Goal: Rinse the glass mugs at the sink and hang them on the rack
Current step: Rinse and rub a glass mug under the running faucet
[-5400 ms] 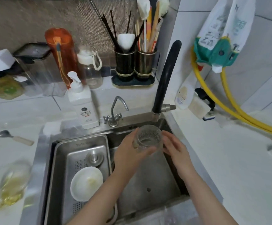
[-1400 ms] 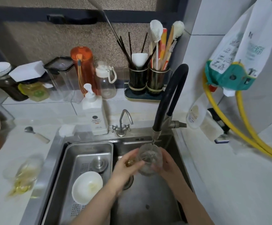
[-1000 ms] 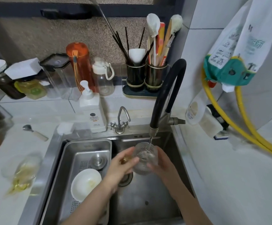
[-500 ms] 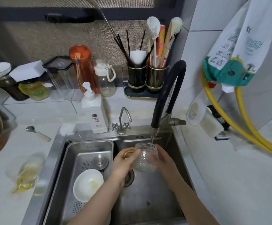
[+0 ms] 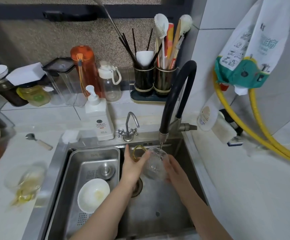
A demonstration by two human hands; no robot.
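Note:
A clear textured glass mug (image 5: 155, 163) with a gold handle is held over the steel sink (image 5: 158, 213), tilted under a thin stream of water from the black faucet (image 5: 173, 99). My left hand (image 5: 132, 168) grips its left side, beside the handle. My right hand (image 5: 174, 168) cups its right side. More glass mugs with gold handles (image 5: 25, 184) lie blurred on the counter at the left. No rack is in view.
A steel drain tray (image 5: 95, 160) in the sink's left half holds a white bowl (image 5: 93, 194). A soap pump bottle (image 5: 99, 118), small tap (image 5: 128, 127), utensil holders (image 5: 153, 84), jars and bottles line the back. Yellow hoses (image 5: 262, 135) run at the right.
Both hands have turned the mug so its gold handle points up and away from me. The mug stays under the running water, and the view has shifted only slightly.

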